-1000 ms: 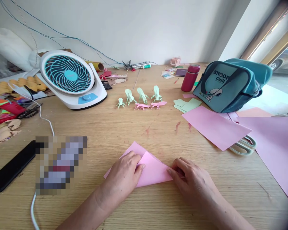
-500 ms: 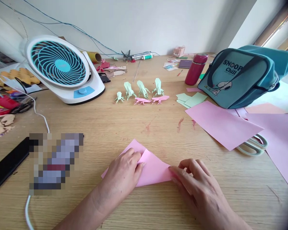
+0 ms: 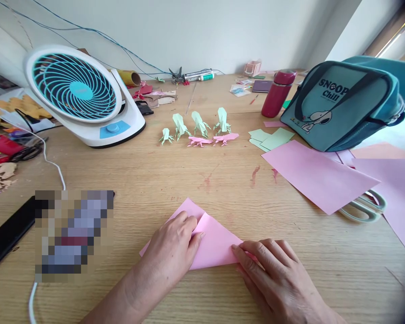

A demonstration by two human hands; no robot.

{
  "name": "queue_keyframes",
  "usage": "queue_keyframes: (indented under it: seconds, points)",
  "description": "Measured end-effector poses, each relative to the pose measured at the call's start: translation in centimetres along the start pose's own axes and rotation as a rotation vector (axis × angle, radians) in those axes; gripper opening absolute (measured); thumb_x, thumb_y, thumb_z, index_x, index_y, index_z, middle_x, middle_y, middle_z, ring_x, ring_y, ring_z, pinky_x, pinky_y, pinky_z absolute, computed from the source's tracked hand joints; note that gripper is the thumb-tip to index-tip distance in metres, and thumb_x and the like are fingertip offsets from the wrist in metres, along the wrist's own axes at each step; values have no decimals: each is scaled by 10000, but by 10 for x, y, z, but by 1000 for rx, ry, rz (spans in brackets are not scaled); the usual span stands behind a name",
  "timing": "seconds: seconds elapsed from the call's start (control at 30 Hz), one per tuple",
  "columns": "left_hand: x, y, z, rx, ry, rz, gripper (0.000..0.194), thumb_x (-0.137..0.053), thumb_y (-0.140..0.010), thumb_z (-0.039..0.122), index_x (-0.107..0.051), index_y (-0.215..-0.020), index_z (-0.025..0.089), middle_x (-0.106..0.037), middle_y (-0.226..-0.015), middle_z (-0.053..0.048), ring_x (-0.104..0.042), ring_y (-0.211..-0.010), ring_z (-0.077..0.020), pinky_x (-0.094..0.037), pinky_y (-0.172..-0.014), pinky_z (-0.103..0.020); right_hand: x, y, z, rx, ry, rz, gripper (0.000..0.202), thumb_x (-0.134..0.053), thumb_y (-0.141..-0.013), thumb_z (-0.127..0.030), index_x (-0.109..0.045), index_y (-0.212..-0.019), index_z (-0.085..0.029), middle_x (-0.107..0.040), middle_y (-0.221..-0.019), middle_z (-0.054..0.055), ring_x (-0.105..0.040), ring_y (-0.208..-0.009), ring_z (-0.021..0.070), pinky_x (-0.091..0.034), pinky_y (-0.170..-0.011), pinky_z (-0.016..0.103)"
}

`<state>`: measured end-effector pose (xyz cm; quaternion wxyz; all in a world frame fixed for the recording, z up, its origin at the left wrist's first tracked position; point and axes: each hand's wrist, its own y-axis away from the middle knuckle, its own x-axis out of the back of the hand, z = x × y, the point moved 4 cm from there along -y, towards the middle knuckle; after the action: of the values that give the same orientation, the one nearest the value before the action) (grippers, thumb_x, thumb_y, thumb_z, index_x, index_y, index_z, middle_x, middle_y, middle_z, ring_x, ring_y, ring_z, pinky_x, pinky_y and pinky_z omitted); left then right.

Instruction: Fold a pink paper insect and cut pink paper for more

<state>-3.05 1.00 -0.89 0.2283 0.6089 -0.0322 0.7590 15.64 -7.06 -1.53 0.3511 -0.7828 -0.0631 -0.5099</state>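
A folded sheet of pink origami paper (image 3: pixel 216 245) lies on the table in front of me, with a raised flap at its upper middle. My left hand (image 3: pixel 175 243) rests on its left half, fingers curled over the flap and thumb pressed on the paper. At the sheet's right corner, my right hand (image 3: pixel 273 270) pinches the edge between thumb and fingers. Beyond the sheet stand several pale green folded paper figures (image 3: pixel 199 123) and two pink ones (image 3: pixel 225 139).
A white fan (image 3: pixel 77 90) stands at the left, above a black phone (image 3: pixel 10 236) and a pixelated patch. At the right are a teal bag (image 3: pixel 340 108), a red flask (image 3: pixel 278 94), green paper pieces (image 3: pixel 276 139), pink sheets (image 3: pixel 317 175) and scissors handles (image 3: pixel 366 209).
My right hand has shifted slightly down, its fingers lying flatter at the paper's right corner. My left hand holds its place on the sheet. The camera view has moved a little.
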Motion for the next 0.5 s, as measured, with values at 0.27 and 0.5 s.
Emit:
queue_keyframes:
  seconds: [0.27,0.5]
  points:
    - [-2,-1,0,-16,16,14,177,-450,-918,191,-492,-747,206,-571,-834,-33,-585,-799,-215,-421,-693,-336,-2,-3,-3,-6,-53,-31,235,-491,-937,-129,-668,-1091,-117,-722,-966,92,-594,-815,215,-409,-717,353]
    - [-2,-1,-2,11,9,-12,167,-454,-910,197,-493,-749,204,-586,-854,-36,-590,-805,-206,-432,-704,-335,-4,-5,-4,18,-30,-31,256,-541,-922,-144,-662,-1146,-116,-734,-1092,84,-612,-858,213,-415,-718,353]
